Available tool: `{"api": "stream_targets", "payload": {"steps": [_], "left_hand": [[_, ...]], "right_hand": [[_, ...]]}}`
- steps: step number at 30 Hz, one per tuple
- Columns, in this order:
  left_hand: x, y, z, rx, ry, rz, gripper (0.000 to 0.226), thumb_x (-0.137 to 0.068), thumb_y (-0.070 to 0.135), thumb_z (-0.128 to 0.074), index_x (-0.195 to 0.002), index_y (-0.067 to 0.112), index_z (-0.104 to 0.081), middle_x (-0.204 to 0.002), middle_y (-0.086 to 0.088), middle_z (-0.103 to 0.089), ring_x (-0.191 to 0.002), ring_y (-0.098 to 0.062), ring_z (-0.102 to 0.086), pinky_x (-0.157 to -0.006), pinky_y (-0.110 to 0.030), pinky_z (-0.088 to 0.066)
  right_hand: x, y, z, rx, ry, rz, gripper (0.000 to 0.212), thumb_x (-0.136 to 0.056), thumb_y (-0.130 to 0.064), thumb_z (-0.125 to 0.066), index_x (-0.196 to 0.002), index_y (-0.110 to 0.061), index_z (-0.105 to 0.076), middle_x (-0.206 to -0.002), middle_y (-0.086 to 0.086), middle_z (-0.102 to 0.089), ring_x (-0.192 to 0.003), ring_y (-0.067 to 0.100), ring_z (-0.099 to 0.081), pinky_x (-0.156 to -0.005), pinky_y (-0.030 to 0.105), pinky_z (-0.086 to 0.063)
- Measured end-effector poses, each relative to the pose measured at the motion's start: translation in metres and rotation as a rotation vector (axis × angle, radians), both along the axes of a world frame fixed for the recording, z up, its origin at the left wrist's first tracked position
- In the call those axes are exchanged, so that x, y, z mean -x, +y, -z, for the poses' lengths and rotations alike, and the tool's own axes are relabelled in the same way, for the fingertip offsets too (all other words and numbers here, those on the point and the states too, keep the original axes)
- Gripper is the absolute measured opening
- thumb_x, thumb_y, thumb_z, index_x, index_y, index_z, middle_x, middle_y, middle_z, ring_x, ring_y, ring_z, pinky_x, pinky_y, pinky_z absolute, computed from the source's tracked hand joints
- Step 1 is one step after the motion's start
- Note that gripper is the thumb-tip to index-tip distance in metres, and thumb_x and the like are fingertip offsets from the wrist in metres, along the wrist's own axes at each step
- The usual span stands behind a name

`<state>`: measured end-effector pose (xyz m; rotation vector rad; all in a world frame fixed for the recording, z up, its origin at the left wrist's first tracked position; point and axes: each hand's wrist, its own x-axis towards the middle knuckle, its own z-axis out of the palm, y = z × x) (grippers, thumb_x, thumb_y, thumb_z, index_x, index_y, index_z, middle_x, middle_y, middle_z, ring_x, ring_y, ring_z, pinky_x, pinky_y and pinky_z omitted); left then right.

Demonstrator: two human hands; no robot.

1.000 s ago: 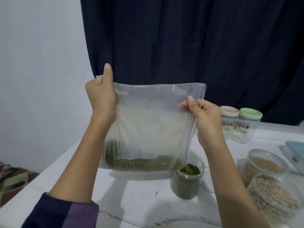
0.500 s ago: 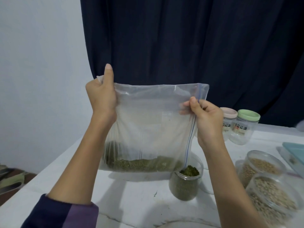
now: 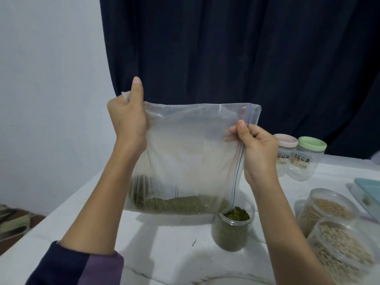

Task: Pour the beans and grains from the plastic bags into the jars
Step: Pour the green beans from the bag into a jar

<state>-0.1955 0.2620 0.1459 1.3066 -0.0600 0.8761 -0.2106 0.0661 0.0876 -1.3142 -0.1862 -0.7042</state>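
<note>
While the left hand (image 3: 127, 118) grips the upper left corner of the plastic bag (image 3: 185, 153) with its fingers curled round a bunched fold and the thumb standing straight up, the right hand (image 3: 258, 145) pinches the zip edge partway down the bag's right side, thumb pressed against the blue seal line. Between them the bag hangs turned on its side above the desk (image 3: 176, 251), so its mouth runs down the right edge and ends just over the open jar (image 3: 231, 229).

That jar looks heaped to its rim with green beans (image 3: 236, 212), while a band of the same beans (image 3: 176, 204) lies along the bag's lower edge. I judge the pour to be at its limit: more beans would likely roll off the mound onto the desk. A good move would be to raise the right hand so the mouth corner lifts and the remaining beans slide back toward the left, then press the seal closed or carry the bag to another container. Keeping the left grip high and firm should stop the film from sagging and dumping its load at once. A small dark speck on the desk beside the jar may be a stray bean, though I cannot tell.

To the right stand two jars of pale grains (image 3: 327, 210), and farther back two lidded jars (image 3: 298, 157) near the dark curtain (image 3: 246, 48).
</note>
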Motion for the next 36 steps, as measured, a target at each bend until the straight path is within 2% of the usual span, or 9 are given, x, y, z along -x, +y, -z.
{"api": "stream_targets", "payload": {"steps": [5, 10, 16, 19, 22, 26, 28, 33, 36], "left_hand": [[-0.0006, 0.0000, 0.0023, 0.000, 0.006, 0.004, 0.058, -0.096, 0.029, -0.054, -0.053, 0.020, -0.016, -0.038, 0.014, -0.019, -0.039, -0.006, -0.019, -0.043, -0.017, -0.021], [0.0015, -0.0016, 0.0021, 0.027, -0.012, 0.023, 0.057, -0.097, 0.027, -0.053, -0.053, 0.020, -0.016, -0.038, 0.015, -0.019, -0.039, -0.005, -0.018, -0.041, -0.018, -0.021], [0.0044, -0.0064, 0.0007, 0.065, -0.034, 0.078, 0.060, -0.097, 0.024, -0.052, -0.048, 0.022, -0.019, -0.036, 0.017, -0.020, -0.035, -0.004, -0.019, -0.038, -0.017, -0.022], [0.0046, -0.0060, 0.0001, 0.037, -0.016, 0.018, 0.058, -0.098, 0.026, -0.052, -0.052, 0.020, -0.016, -0.036, 0.016, -0.018, -0.035, -0.005, -0.018, -0.039, -0.015, -0.021], [0.0044, -0.0056, 0.0012, 0.024, -0.027, 0.004, 0.058, -0.097, 0.026, -0.052, -0.052, 0.020, -0.016, -0.036, 0.016, -0.019, -0.036, -0.005, -0.019, -0.040, -0.014, -0.022], [0.0045, -0.0050, 0.0018, 0.028, -0.011, 0.000, 0.057, -0.097, 0.027, -0.052, -0.053, 0.020, -0.016, -0.036, 0.016, -0.019, -0.037, -0.005, -0.019, -0.040, -0.015, -0.021], [0.0049, -0.0051, 0.0019, 0.018, -0.013, 0.000, 0.057, -0.097, 0.027, -0.052, -0.053, 0.020, -0.016, -0.037, 0.015, -0.018, -0.037, -0.005, -0.018, -0.040, -0.016, -0.020], [0.0061, -0.0052, 0.0009, 0.006, -0.018, 0.007, 0.056, -0.098, 0.027, -0.051, -0.055, 0.020, -0.016, -0.037, 0.016, -0.018, -0.036, -0.005, -0.018, -0.038, -0.014, -0.020], [0.0066, -0.0055, 0.0016, 0.001, -0.018, 0.009, 0.056, -0.098, 0.026, -0.052, -0.054, 0.020, -0.016, -0.037, 0.016, -0.018, -0.036, -0.005, -0.018, -0.039, -0.014, -0.020]], "right_hand": [[-0.0010, -0.0026, 0.0005, -0.003, 0.034, -0.036, 0.025, -0.093, -0.013, -0.058, -0.070, -0.011, -0.069, -0.065, -0.001, -0.072, -0.066, 0.011, -0.068, -0.087, 0.031, -0.052], [-0.0019, -0.0018, -0.0037, 0.039, 0.048, -0.072, 0.024, -0.094, -0.011, -0.057, -0.074, -0.006, -0.069, -0.065, -0.001, -0.072, -0.066, 0.009, -0.069, -0.078, 0.020, -0.052], [-0.0041, 0.0022, -0.0053, 0.065, 0.069, -0.096, 0.025, -0.094, -0.011, -0.057, -0.073, -0.007, -0.069, -0.065, -0.002, -0.072, -0.066, 0.007, -0.068, -0.077, 0.017, -0.051], [-0.0059, -0.0022, -0.0069, -0.001, 0.064, -0.043, 0.024, -0.093, -0.012, -0.059, -0.072, -0.008, -0.070, -0.066, -0.003, -0.072, -0.068, 0.006, -0.067, -0.079, 0.020, -0.051], [-0.0041, -0.0002, -0.0068, 0.055, 0.074, -0.098, 0.025, -0.094, -0.011, -0.058, -0.072, -0.006, -0.069, -0.065, -0.003, -0.071, -0.066, 0.005, -0.067, -0.075, 0.017, -0.050], [-0.0057, -0.0022, -0.0066, -0.016, 0.089, -0.066, 0.025, -0.093, -0.014, -0.060, -0.070, -0.010, -0.070, -0.069, 0.001, -0.073, -0.072, 0.011, -0.068, -0.092, 0.034, -0.051], [-0.0044, 0.0001, -0.0060, 0.019, 0.105, -0.092, 0.025, -0.093, -0.015, -0.060, -0.070, -0.010, -0.071, -0.071, 0.003, -0.073, -0.074, 0.013, -0.069, -0.095, 0.037, -0.050], [-0.0021, -0.0018, -0.0086, -0.017, 0.099, -0.051, 0.024, -0.093, -0.014, -0.060, -0.072, -0.010, -0.070, -0.069, 0.001, -0.073, -0.073, 0.011, -0.069, -0.093, 0.034, -0.052], [0.0020, 0.0036, -0.0088, 0.058, 0.114, -0.100, 0.022, -0.092, -0.013, -0.060, -0.075, -0.004, -0.070, -0.070, 0.002, -0.073, -0.071, 0.010, -0.069, -0.087, 0.026, -0.053]]}}
